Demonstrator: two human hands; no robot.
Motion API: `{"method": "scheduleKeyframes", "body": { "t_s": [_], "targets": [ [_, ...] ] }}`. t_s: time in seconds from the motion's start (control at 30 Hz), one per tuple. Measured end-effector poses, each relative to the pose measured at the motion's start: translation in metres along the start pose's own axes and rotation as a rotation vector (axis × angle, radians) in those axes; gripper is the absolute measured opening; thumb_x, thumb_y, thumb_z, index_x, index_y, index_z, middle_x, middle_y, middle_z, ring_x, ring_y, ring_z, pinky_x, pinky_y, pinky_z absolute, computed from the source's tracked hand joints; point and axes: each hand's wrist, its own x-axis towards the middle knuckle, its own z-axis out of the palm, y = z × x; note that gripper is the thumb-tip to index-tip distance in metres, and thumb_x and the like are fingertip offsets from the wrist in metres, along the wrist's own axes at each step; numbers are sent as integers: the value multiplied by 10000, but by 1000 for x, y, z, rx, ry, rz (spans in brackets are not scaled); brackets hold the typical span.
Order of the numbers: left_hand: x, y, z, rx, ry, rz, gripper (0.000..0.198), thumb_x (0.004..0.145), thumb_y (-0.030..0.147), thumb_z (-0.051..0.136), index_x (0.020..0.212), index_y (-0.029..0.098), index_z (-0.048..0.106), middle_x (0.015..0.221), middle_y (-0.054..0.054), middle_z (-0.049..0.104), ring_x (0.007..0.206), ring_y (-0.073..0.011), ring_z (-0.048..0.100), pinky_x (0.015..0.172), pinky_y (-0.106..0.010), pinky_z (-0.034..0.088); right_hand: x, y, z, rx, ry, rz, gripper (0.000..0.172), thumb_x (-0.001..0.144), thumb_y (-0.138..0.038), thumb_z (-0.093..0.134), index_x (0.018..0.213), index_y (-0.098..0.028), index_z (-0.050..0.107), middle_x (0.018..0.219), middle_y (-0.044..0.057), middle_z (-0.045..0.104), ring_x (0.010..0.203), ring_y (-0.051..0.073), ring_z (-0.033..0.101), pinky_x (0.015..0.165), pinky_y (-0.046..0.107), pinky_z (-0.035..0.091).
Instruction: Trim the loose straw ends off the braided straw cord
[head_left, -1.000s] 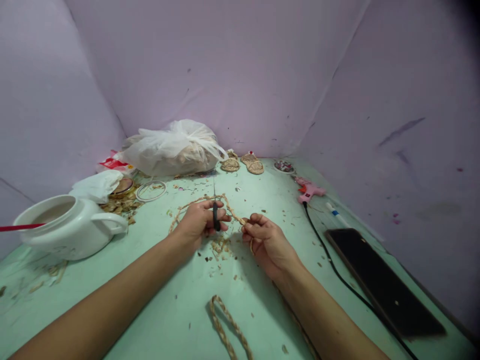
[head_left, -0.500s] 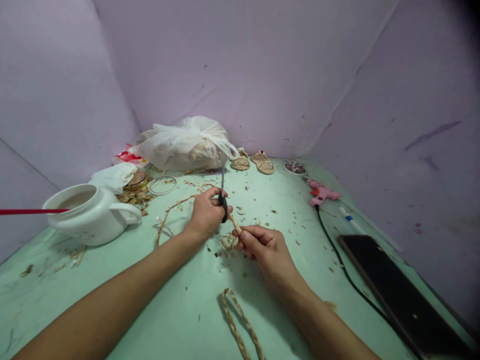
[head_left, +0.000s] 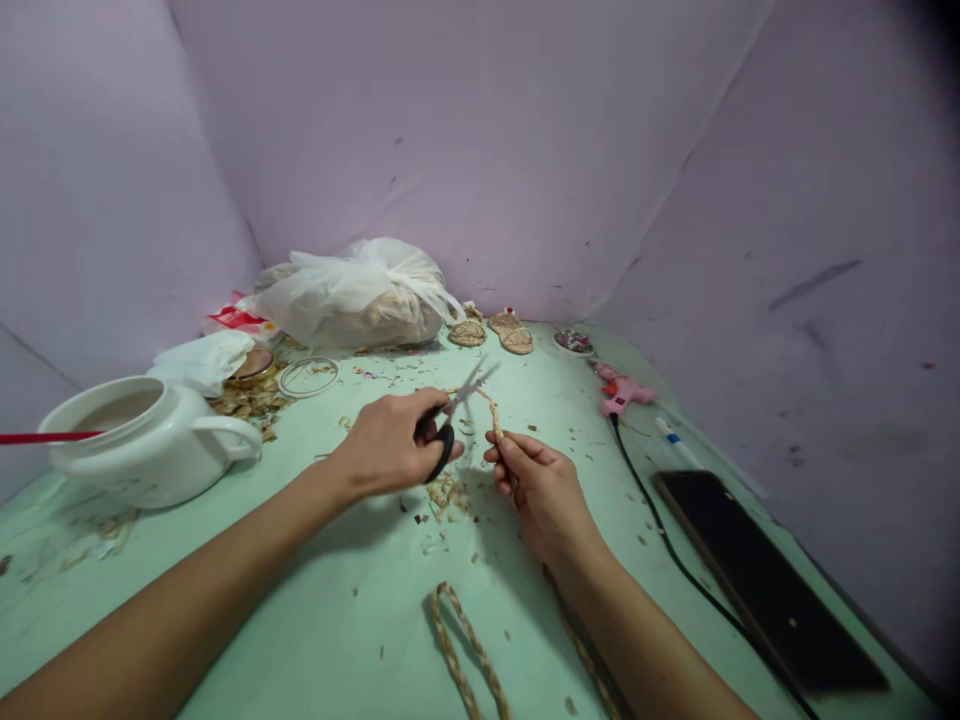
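My left hand (head_left: 390,440) grips black-handled scissors (head_left: 456,408); their blades are parted and point up and right toward a braided straw cord (head_left: 491,408). My right hand (head_left: 536,480) pinches that cord upright, its end sticking up just right of the blades. Straw clippings (head_left: 444,495) lie on the green table (head_left: 330,600) under both hands. A loop of the same braid (head_left: 461,650) rests near the table's front.
A white pot (head_left: 142,440) with a red stick stands at the left. A white plastic bag (head_left: 352,295), small woven sandals (head_left: 491,330), a ring (head_left: 307,376) and scraps sit at the back. A pink glue gun (head_left: 622,390), its black cable and a dark phone (head_left: 757,570) lie right.
My left hand has turned the scissors from upright to slanting right, blades now parted. My right hand has lifted the cord's end off the table, up beside the blades.
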Motion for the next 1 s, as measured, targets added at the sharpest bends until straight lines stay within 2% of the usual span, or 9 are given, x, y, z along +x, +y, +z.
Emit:
{"method": "scheduleKeyframes", "body": {
  "t_s": [0.1, 0.17, 0.3, 0.53, 0.67, 0.8, 0.9, 1.0],
  "targets": [
    [-6, 7, 5, 323, -57, 208, 353, 673, 217, 471, 1016, 192, 549, 760, -32, 588, 699, -178, 538, 642, -290, 414, 2, -4, -3, 43, -12, -24, 191, 547, -258, 709, 679, -127, 663, 609, 17, 605, 492, 67, 463, 418, 178, 311],
    [-8, 9, 13, 440, -87, 258, 462, 673, 214, 454, 1131, 167, 499, 817, -67, 592, 758, -215, 544, 671, -325, 420, 2, -4, -4, 22, -11, -63, 131, 569, -240, 686, 635, -132, 653, 618, 19, 611, 500, 67, 466, 425, 180, 311],
    [-8, 6, 22, 507, -123, 256, 544, 690, 221, 442, 1225, 122, 426, 883, -106, 593, 810, -246, 547, 707, -357, 435, 1, -2, -4, -60, -15, -106, 78, 596, -215, 645, 618, -140, 655, 601, 17, 618, 480, 71, 465, 431, 194, 318],
    [-8, 2, 24, 599, -160, 245, 549, 699, 182, 419, 1245, 120, 398, 883, -109, 613, 765, -244, 573, 672, -356, 442, 5, 3, -6, -154, -4, -139, 97, 613, -232, 624, 605, -140, 652, 556, 9, 606, 454, 75, 448, 434, 206, 322],
    [-8, 0, 24, 556, -196, 244, 503, 694, 146, 411, 1196, 162, 429, 838, -77, 627, 746, -219, 586, 627, -306, 429, 6, 4, -8, -199, -17, -155, 117, 634, -241, 605, 606, -140, 656, 534, 0, 587, 448, 69, 428, 437, 207, 307],
    [-6, -1, 21, 393, -182, 225, 367, 677, 97, 391, 998, 207, 533, 727, -17, 615, 652, -162, 566, 568, -241, 387, 5, 3, -7, -110, 11, -121, 141, 600, -254, 639, 687, -149, 674, 611, 16, 622, 485, 80, 462, 459, 216, 321],
    [-3, -1, 18, 210, -100, 171, 264, 666, 87, 389, 831, 200, 562, 646, 16, 576, 588, -117, 520, 551, -204, 363, 3, -1, -5, -35, 37, -66, 175, 550, -226, 662, 703, -143, 681, 643, 29, 627, 534, 93, 488, 505, 228, 349],
    [-1, -2, 15, 103, -1, 122, 233, 666, 101, 406, 791, 188, 582, 614, 23, 564, 572, -100, 502, 552, -190, 356, 2, -4, -4, 31, 43, 9, 178, 513, -153, 628, 680, -128, 681, 657, 29, 604, 540, 79, 462, 501, 218, 325]
  ]
}}
